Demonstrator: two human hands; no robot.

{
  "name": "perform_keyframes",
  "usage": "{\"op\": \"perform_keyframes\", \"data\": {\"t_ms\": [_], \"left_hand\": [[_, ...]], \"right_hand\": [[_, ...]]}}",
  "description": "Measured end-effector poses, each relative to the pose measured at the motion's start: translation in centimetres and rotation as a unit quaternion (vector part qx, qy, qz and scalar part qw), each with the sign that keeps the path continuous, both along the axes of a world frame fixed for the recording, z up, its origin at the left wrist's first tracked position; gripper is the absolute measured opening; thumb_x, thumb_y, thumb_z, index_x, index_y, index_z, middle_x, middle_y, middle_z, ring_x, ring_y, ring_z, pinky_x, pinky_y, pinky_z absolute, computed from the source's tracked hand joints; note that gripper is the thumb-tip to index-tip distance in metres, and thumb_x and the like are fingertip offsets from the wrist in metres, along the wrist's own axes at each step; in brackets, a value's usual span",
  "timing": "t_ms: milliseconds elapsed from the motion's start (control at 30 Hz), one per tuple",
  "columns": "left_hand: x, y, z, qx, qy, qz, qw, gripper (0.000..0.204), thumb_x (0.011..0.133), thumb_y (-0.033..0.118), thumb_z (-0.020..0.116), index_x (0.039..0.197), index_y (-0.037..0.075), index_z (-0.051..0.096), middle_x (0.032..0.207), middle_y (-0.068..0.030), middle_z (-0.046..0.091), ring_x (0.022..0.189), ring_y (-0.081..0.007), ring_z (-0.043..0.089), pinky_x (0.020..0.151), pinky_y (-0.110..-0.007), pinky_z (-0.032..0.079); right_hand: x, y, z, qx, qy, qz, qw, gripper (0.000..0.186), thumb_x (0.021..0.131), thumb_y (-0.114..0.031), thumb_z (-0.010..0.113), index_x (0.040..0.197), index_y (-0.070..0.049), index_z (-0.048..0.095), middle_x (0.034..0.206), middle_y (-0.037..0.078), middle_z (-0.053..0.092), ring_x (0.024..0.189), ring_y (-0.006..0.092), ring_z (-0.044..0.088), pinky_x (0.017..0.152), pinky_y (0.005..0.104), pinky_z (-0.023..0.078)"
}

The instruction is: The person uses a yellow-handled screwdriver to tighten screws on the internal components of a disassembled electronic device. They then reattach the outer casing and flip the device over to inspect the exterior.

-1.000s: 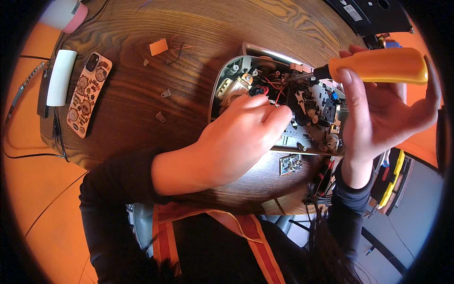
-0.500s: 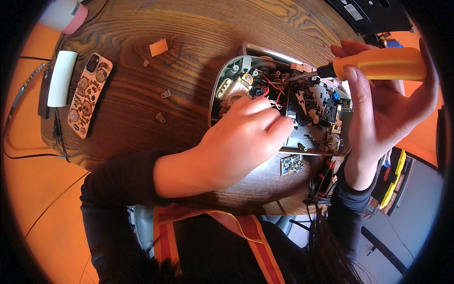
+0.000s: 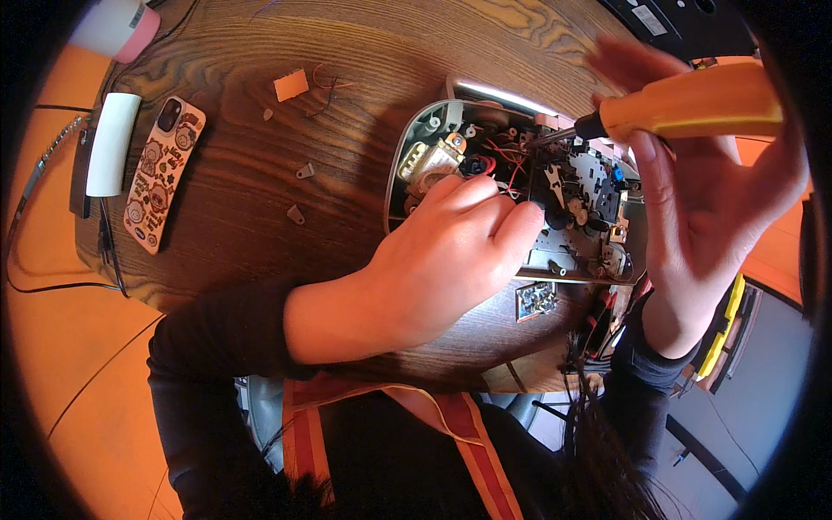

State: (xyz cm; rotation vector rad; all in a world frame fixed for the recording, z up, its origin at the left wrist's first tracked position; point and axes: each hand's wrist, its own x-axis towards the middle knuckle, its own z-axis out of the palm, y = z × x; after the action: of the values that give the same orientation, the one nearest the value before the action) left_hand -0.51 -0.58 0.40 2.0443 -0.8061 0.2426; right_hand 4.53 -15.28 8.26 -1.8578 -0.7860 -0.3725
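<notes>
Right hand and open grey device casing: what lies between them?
The head view shows the metal shaft of an orange-handled screwdriver, pointing into the casing.

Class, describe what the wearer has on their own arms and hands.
The left sleeve and right sleeve are long, plain and near-black. The left hand and right hand show no glove.

Workshop-like spot: wooden table [image 3: 243, 234], orange screwdriver [image 3: 693, 102], opened device [image 3: 574, 204], loose circuit board [image 3: 537, 301].
</notes>
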Motion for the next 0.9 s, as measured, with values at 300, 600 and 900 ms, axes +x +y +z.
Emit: {"op": "perform_keyframes", "data": {"t_ms": [300,600,900], "left_hand": [[0.1,0.3,-0.1,0.008,-0.002,-0.001,1.000,0.029,0.066,0.004,0.070,0.090,0.002,0.053,0.072,-0.0095,0.052,0.069,-0.0263,0.050,0.063,-0.036,0.040],[0.1,0.3,-0.2,0.007,0.002,0.000,1.000,0.028,0.067,0.005,0.069,0.089,0.003,0.052,0.072,-0.0091,0.051,0.069,-0.0262,0.050,0.064,-0.036,0.040],[0.1,0.0,-0.6,0.002,-0.012,-0.005,1.000,0.021,0.067,0.006,0.060,0.083,0.004,0.048,0.068,-0.0064,0.049,0.072,-0.0231,0.050,0.065,-0.034,0.040]], "right_hand": [[-0.7,-0.3,-0.2,-0.006,0.020,0.005,1.000,0.078,0.083,0.007,0.056,0.140,-0.016,0.008,0.105,0.028,0.056,0.100,0.0345,0.059,0.081,0.0390,0.052],[-1.1,0.4,0.5,-0.050,-0.022,-0.076,0.996,0.069,0.080,0.009,0.059,0.136,-0.005,0.021,0.112,0.028,0.053,0.094,0.0365,0.062,0.081,0.0426,0.054],[-0.5,-0.4,-0.7,-0.055,-0.091,-0.121,0.987,0.065,0.081,0.007,0.058,0.135,-0.003,0.022,0.101,0.025,0.057,0.088,0.0327,0.063,0.078,0.0431,0.054]]}}
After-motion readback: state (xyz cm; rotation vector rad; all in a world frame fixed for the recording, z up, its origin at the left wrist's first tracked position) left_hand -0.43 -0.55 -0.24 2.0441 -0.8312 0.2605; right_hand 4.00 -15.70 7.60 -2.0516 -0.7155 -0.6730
